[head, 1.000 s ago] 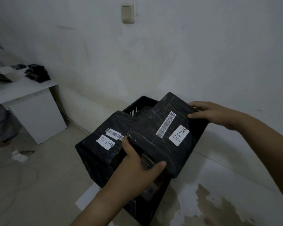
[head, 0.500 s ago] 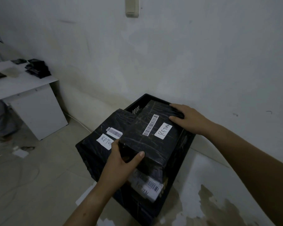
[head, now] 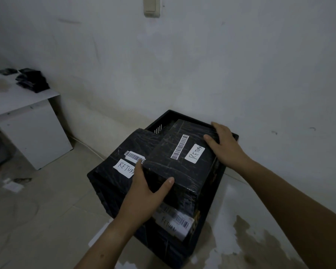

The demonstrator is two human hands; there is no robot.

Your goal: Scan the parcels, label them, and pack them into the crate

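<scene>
By the wall [head: 202,65], my left hand [head: 144,199] and right hand [head: 225,146] clasp the top parcel [head: 178,166]; perched unevenly, I fear it slides.

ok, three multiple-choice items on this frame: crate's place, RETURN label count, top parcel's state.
1. Where does the crate stand?
A) on a chair
B) on the floor by the wall
C) on a shelf

2. How many RETURN labels show?
A) one
B) five
C) three

3. The top parcel is:
A) gripped by both hands
B) untouched
C) held by one hand only

Key:
1 B: the crate sits on the floor against the wall.
2 C: the top parcel, left parcel and lower parcel each bear one.
3 A: the left hand and right hand grip opposite ends.
</scene>
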